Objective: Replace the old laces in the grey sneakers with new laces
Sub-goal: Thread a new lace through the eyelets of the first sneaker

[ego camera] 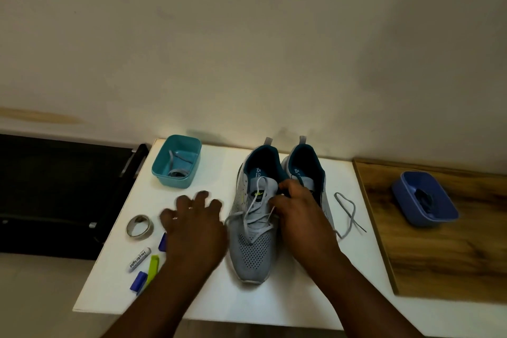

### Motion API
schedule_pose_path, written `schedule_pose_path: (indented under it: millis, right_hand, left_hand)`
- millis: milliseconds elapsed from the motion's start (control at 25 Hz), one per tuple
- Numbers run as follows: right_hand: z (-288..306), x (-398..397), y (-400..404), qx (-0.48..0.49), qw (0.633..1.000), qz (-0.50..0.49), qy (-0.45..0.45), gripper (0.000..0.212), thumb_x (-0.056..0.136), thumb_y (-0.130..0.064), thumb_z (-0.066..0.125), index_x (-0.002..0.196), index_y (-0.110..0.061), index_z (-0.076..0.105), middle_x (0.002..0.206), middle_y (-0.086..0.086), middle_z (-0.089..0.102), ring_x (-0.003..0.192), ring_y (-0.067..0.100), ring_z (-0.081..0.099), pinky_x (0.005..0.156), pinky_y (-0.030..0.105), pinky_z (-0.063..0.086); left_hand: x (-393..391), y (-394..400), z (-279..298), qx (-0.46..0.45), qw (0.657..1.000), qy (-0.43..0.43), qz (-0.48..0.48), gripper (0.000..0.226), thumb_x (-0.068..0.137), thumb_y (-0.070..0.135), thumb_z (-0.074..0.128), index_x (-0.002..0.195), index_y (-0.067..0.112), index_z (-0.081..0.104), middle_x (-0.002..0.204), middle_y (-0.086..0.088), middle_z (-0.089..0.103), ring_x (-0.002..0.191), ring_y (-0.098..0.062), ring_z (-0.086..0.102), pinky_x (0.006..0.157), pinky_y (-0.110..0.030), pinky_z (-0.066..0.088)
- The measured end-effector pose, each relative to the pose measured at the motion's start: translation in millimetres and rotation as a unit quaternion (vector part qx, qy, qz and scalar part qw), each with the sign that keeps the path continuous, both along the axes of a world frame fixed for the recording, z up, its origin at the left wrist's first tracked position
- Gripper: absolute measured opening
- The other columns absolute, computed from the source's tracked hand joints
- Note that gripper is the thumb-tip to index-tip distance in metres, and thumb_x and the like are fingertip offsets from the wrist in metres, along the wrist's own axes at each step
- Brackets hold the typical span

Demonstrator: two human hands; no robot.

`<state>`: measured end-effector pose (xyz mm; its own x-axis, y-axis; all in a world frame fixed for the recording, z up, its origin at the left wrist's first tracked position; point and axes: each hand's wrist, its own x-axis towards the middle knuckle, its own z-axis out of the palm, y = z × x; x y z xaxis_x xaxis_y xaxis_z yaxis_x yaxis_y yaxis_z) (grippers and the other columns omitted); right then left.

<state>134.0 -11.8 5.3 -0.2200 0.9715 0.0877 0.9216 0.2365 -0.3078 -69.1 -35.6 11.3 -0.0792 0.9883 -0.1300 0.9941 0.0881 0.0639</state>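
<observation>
Two grey sneakers with teal linings stand side by side on the white table (214, 299), heels toward the wall. The left sneaker (253, 250) still carries a pale lace, loosened over its tongue. My right hand (297, 210) lies over the right sneaker (308, 164) and pinches a strand of lace near the tongues. My left hand (192, 223) hovers with spread fingers just left of the left sneaker, holding nothing. A loose grey lace (349, 212) lies on the table right of the shoes.
A teal tub (159, 166) with a grey lace inside sits at the back left. A blue tub (450, 210) with something dark rests on a wooden board (439, 263) at the right. A tape roll (139, 226), a white tube (140, 259), and blue and green clips (151, 269) lie at the left.
</observation>
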Motion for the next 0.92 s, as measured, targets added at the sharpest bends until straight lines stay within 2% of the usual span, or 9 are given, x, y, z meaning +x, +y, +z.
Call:
schedule_pose_path:
  millis: [80, 120, 240, 400, 480, 560, 680, 760, 920]
  right_hand:
    - [1.3, -3.4, -2.4, -0.023, 0.999, 0.010, -0.032, 0.030, 0.101, -0.029, 0.057, 0.128, -0.029, 0.068, 0.157, -0.003, 0.035, 0.143, 0.023, 0.034, 0.114, 0.038, 0.040]
    - [2.6, -4.9, -3.6, -0.032, 0.999, 0.019, -0.034, 0.032, 0.102, -0.031, 0.056, 0.132, -0.031, 0.066, 0.162, -0.006, 0.029, 0.148, 0.022, 0.027, 0.117, 0.038, 0.035]
    - [2.8, -0.6, -1.5, -0.056, 0.997, 0.054, -0.019, 0.034, 0.102, -0.028, 0.057, 0.135, -0.027, 0.066, 0.159, -0.006, 0.033, 0.144, 0.019, 0.035, 0.115, 0.031, 0.036]
    - [0.3, 12.1, 9.0, -0.076, 0.996, 0.042, 0.020, 0.025, 0.097, -0.020, 0.065, 0.120, -0.022, 0.074, 0.134, -0.004, 0.052, 0.116, 0.015, 0.058, 0.098, 0.018, 0.044]
    - [-1.3, 18.6, 12.0, -0.075, 0.996, 0.027, 0.027, 0.024, 0.097, -0.018, 0.065, 0.118, -0.018, 0.075, 0.131, -0.001, 0.055, 0.114, 0.016, 0.059, 0.096, 0.011, 0.039]
    - [-2.3, 22.2, 15.0, -0.080, 0.996, 0.015, 0.027, 0.024, 0.097, -0.017, 0.065, 0.119, -0.016, 0.074, 0.134, 0.000, 0.054, 0.119, 0.017, 0.057, 0.101, 0.014, 0.039]
    - [-3.7, 16.8, 13.9, -0.089, 0.996, 0.021, 0.022, 0.026, 0.095, -0.014, 0.064, 0.120, -0.013, 0.071, 0.139, 0.000, 0.049, 0.122, 0.017, 0.054, 0.108, 0.028, 0.045]
    - [-2.2, 14.2, 10.7, -0.082, 0.996, 0.023, 0.012, 0.025, 0.096, -0.014, 0.062, 0.120, -0.014, 0.071, 0.141, 0.000, 0.048, 0.120, 0.016, 0.055, 0.105, 0.028, 0.047]
    - [2.7, 16.0, 8.5, -0.074, 0.997, 0.019, 0.000, 0.023, 0.098, -0.015, 0.059, 0.118, -0.015, 0.071, 0.140, -0.002, 0.048, 0.117, 0.015, 0.056, 0.099, 0.027, 0.049]
  left_hand:
    - [13.4, 5.2, -7.7, 0.043, 0.992, -0.112, -0.032, 0.035, 0.099, 0.041, 0.049, 0.133, 0.039, 0.055, 0.133, 0.012, 0.058, 0.125, -0.020, 0.044, 0.096, -0.044, 0.028]
    - [14.5, 11.7, -10.1, 0.043, 0.986, -0.156, -0.027, 0.030, 0.099, 0.041, 0.050, 0.128, 0.040, 0.059, 0.124, 0.013, 0.063, 0.121, -0.019, 0.048, 0.095, -0.043, 0.029]
    - [10.3, 17.9, -13.6, 0.041, 0.977, -0.207, 0.001, 0.020, 0.099, 0.045, 0.052, 0.111, 0.039, 0.067, 0.104, 0.015, 0.071, 0.111, -0.016, 0.056, 0.092, -0.040, 0.034]
    - [-20.9, 20.0, -6.5, -0.026, 0.987, -0.131, 0.090, 0.012, 0.099, 0.040, 0.051, 0.105, 0.036, 0.061, 0.104, 0.009, 0.068, 0.109, -0.021, 0.059, 0.092, -0.042, 0.043]
    - [-40.6, 17.3, -3.4, -0.090, 0.985, -0.045, 0.140, 0.013, 0.097, 0.032, 0.048, 0.108, 0.032, 0.056, 0.111, 0.006, 0.065, 0.116, -0.024, 0.056, 0.098, -0.044, 0.042]
    - [-36.1, 9.7, -5.8, -0.092, 0.987, 0.016, 0.129, 0.026, 0.096, 0.026, 0.044, 0.120, 0.031, 0.053, 0.123, 0.005, 0.061, 0.130, -0.029, 0.046, 0.107, -0.051, 0.031]
    - [4.3, 3.4, -14.4, 0.005, 0.994, -0.102, 0.024, 0.039, 0.097, 0.036, 0.049, 0.136, 0.037, 0.047, 0.142, 0.010, 0.050, 0.150, -0.026, 0.021, 0.117, -0.056, 0.008]
    - [19.5, 8.2, -20.8, 0.052, 0.984, -0.170, -0.011, 0.028, 0.099, 0.048, 0.050, 0.125, 0.041, 0.057, 0.133, 0.017, 0.057, 0.148, -0.017, 0.028, 0.117, -0.052, 0.008]
    - [20.4, 16.5, -26.7, 0.082, 0.973, -0.215, 0.002, 0.021, 0.097, 0.055, 0.053, 0.108, 0.042, 0.066, 0.107, 0.019, 0.065, 0.126, -0.010, 0.049, 0.114, -0.048, 0.019]
